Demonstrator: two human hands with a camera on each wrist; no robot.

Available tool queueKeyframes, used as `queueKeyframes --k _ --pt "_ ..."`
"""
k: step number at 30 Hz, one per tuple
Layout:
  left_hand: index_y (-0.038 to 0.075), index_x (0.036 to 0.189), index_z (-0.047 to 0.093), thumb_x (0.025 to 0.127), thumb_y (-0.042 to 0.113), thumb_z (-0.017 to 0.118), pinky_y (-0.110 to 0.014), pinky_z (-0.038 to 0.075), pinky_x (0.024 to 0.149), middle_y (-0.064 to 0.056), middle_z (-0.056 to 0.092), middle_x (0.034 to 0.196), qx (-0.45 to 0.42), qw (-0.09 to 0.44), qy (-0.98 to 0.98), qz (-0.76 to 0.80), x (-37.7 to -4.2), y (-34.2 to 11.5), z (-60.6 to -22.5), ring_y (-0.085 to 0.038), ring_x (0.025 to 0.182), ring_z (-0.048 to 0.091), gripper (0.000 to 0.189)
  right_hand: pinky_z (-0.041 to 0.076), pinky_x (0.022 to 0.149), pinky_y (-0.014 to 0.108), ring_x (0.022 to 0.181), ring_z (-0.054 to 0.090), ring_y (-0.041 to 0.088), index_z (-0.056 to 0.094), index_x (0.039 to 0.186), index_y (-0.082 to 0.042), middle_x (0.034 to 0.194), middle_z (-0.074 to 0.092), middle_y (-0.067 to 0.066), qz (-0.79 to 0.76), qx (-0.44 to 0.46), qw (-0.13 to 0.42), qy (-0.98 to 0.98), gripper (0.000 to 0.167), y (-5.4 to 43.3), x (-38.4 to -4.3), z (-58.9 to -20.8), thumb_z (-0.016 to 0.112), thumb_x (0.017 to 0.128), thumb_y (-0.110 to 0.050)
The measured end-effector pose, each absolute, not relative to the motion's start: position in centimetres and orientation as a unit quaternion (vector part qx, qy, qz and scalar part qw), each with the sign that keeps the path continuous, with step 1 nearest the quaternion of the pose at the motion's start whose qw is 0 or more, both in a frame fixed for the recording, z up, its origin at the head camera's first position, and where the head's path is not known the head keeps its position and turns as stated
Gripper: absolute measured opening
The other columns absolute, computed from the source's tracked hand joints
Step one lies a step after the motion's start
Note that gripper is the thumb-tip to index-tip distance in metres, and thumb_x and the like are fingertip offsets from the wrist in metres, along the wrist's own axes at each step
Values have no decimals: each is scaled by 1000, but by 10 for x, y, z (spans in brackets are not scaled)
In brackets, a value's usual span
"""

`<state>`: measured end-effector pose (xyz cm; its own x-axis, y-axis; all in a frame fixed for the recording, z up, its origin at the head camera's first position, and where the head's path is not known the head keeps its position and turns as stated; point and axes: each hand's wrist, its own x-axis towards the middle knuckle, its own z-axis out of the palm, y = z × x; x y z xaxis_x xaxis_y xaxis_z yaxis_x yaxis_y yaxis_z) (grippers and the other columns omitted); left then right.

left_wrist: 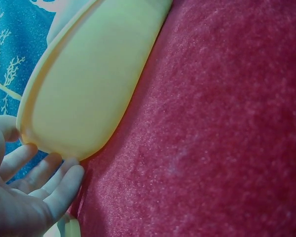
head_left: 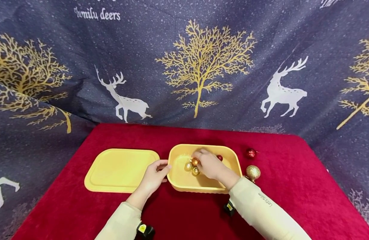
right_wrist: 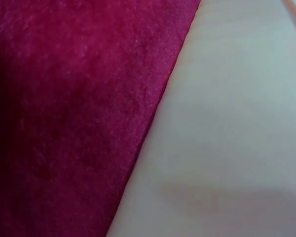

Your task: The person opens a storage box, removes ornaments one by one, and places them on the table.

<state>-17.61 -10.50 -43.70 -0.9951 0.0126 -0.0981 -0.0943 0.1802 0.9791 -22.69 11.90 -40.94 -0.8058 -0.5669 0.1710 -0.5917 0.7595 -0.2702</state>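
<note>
A yellow box (head_left: 202, 190) without a cover stands on the red cloth. My left hand (head_left: 154, 176) holds its left end, the thumb at the rim and the fingertips against the outer wall, as the left wrist view also shows. Inside the box, my right hand (head_left: 209, 163) reaches down with its fingers on a copper-orange bauble (head_left: 195, 162); its fingertips are partly hidden. Beside that bauble lie a pale gold bauble (head_left: 188, 166) and a shiny gold bauble (head_left: 196, 171). A dark red bauble (head_left: 219, 157) lies right of the hand. The right wrist view shows only the box's outer wall (right_wrist: 237, 108) and cloth.
A yellow lid (head_left: 118, 168) lies flat left of the box. Right of the box sit a red bauble (head_left: 251, 153) and a larger glittery gold bauble (head_left: 253, 172). Behind the red-covered table (head_left: 277, 143) hangs a dark blue cloth (head_left: 232, 110) with deer and trees.
</note>
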Motion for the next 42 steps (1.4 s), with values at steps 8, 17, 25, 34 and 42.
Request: queueKeyframes --k 8,17,25,34,42 --pt "-3 122 57 92 13 59 -39 58 70 -20 64 110 -30 42 766 640 -176 -105 -435 -28 95 63 33 50 84 43 97 60 26 64 101 -6 97 64 6 116 327 51 -937 26 123 -226 -410 72 76 -6" --pt "-4 123 56 93 14 59 -39 58 70 -23 63 111 -23 43 766 641 -172 -104 -432 -29 95 62 35 51 75 41 88 61 24 63 95 -6 87 64 3 137 323 89 -932 23 129 -222 -408 75 76 -11" --pt "-4 123 56 93 13 58 -37 58 70 -23 63 110 -27 45 763 645 -174 -104 -435 -27 93 63 34 53 83 40 98 62 25 64 105 -2 103 65 10 203 296 99 -928 34 140 -215 -407 73 72 -8" --pt "-2 122 57 92 14 59 -36 58 69 -21 63 108 -30 44 762 645 -175 -105 -438 -24 91 62 34 52 81 35 90 59 17 60 108 -4 102 63 6 280 250 80 -924 36 152 -209 -404 73 75 -8" --pt "-2 122 57 92 14 59 -35 58 68 -19 63 108 -28 46 761 647 -175 -104 -439 -22 90 62 34 54 83 40 93 63 23 60 110 -3 102 66 9 313 226 79 -919 38 162 -202 -401 74 76 -9"
